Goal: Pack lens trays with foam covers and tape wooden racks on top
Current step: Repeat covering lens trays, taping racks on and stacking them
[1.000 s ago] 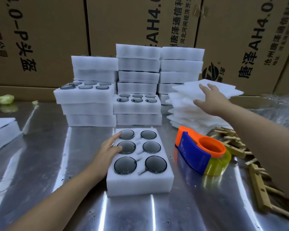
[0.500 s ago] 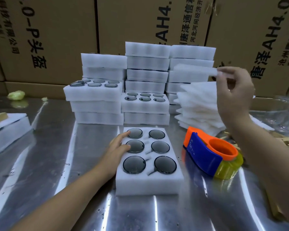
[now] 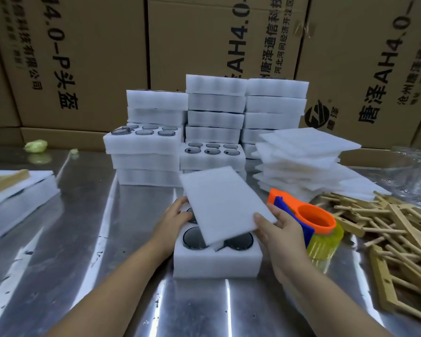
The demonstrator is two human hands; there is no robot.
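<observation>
A white foam lens tray (image 3: pixel 216 262) with dark round lenses sits on the metal table in front of me. A thin white foam cover (image 3: pixel 225 204) hangs tilted just above it, hiding most of the lenses. My right hand (image 3: pixel 281 229) pinches the cover's near right corner. My left hand (image 3: pixel 174 221) rests on the tray's left edge, fingers reaching under the cover's left side. An orange and blue tape dispenser (image 3: pixel 306 222) with yellow tape stands right of the tray. Wooden racks (image 3: pixel 384 232) lie piled at the right.
Stacks of foam lens trays (image 3: pixel 215 117) stand behind, with a pile of loose foam covers (image 3: pixel 304 161) to their right. Cardboard boxes (image 3: pixel 204 45) wall off the back. A covered tray with a wooden rack (image 3: pixel 12 188) sits at the far left. Clear plastic (image 3: pixel 416 171) lies at the right.
My right hand has carried a foam cover from the pile down and left to just above the tray. My left hand stayed on the tray's left side.
</observation>
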